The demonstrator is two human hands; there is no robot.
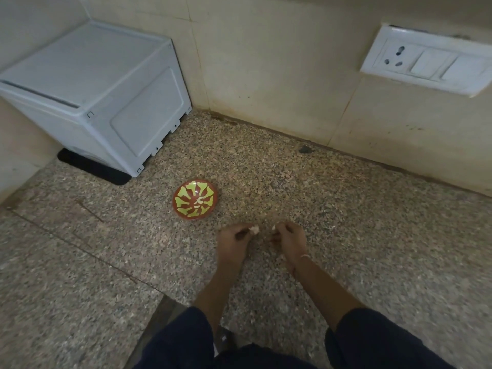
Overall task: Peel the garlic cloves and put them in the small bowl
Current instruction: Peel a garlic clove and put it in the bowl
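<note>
Two hands work close together, the left hand (234, 242) pinching a pale garlic clove (254, 229), the right hand (289, 238) nipping what looks like skin (274, 227), and with the small bowl (195, 198) off at ten o'clock, a slick clove could pop loose and hide on the speckled counter (346, 209).

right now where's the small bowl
In the head view the small bowl sits on the speckled counter, beyond and left of the left hand pinching a garlic clove, near the white box.
</note>
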